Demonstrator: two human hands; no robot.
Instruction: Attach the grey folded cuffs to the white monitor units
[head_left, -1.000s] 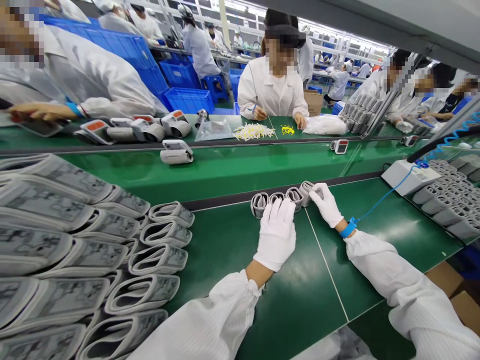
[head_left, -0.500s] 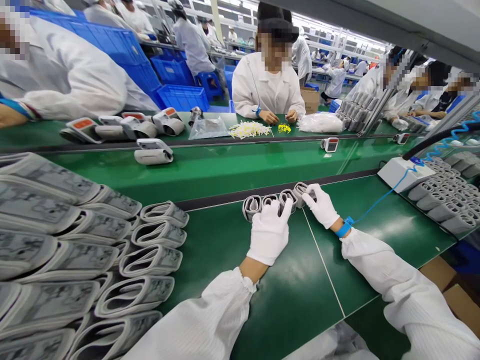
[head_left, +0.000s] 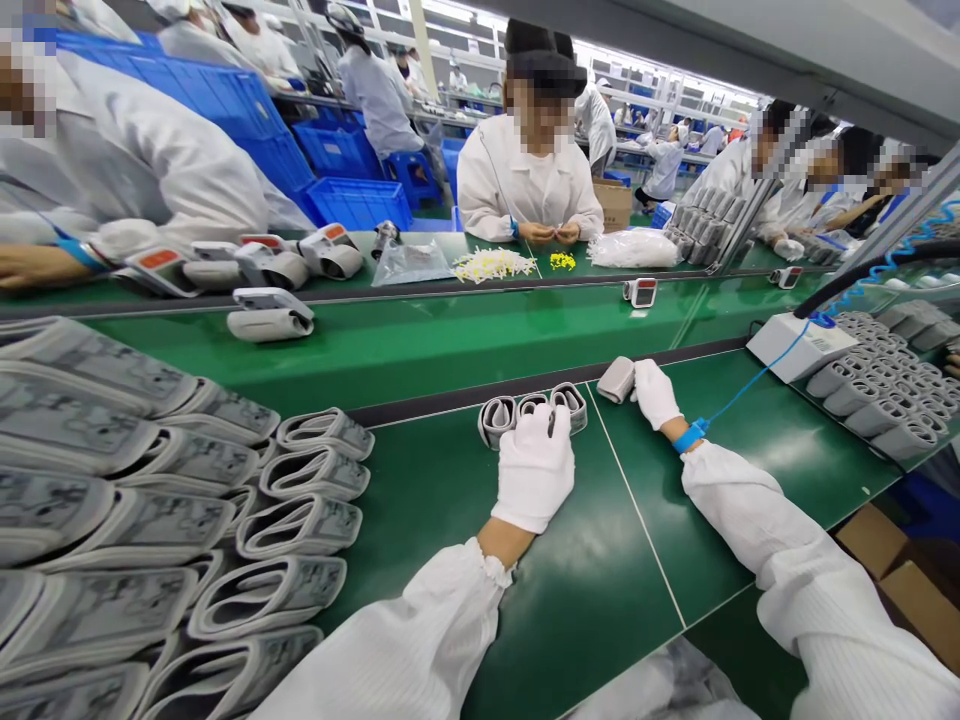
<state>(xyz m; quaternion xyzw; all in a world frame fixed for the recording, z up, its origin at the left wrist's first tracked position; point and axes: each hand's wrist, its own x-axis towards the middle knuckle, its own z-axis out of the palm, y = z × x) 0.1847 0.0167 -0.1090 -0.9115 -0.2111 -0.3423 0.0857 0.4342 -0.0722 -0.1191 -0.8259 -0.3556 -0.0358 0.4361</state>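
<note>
Three rolled grey blood-pressure cuffs [head_left: 495,422] stand in a row on the green bench, against its dark back edge. My white-gloved left hand [head_left: 534,470] is closed over this row, its fingers curled around the middle and right cuffs and partly hiding them. To the right, past the white line, my gloved right hand [head_left: 656,395] grips one separate grey cuff [head_left: 615,380] by its right side. That cuff is tilted, with its smooth outer face showing. A blue wrist strap [head_left: 691,435] with a cord circles my right wrist.
Stacked cuffs [head_left: 300,500] fill the left side. More cuffs [head_left: 900,390] stand at the right behind a white box [head_left: 799,345]. Across the green conveyor [head_left: 450,335], a co-worker [head_left: 532,180] handles small parts. Monitors with cuffs [head_left: 270,315] lie on the far side.
My right hand has drawn the rightmost cuff away from the row, to the right, and turned it. My left hand stays on the remaining cuffs. Monitors across have shifted left in view.
</note>
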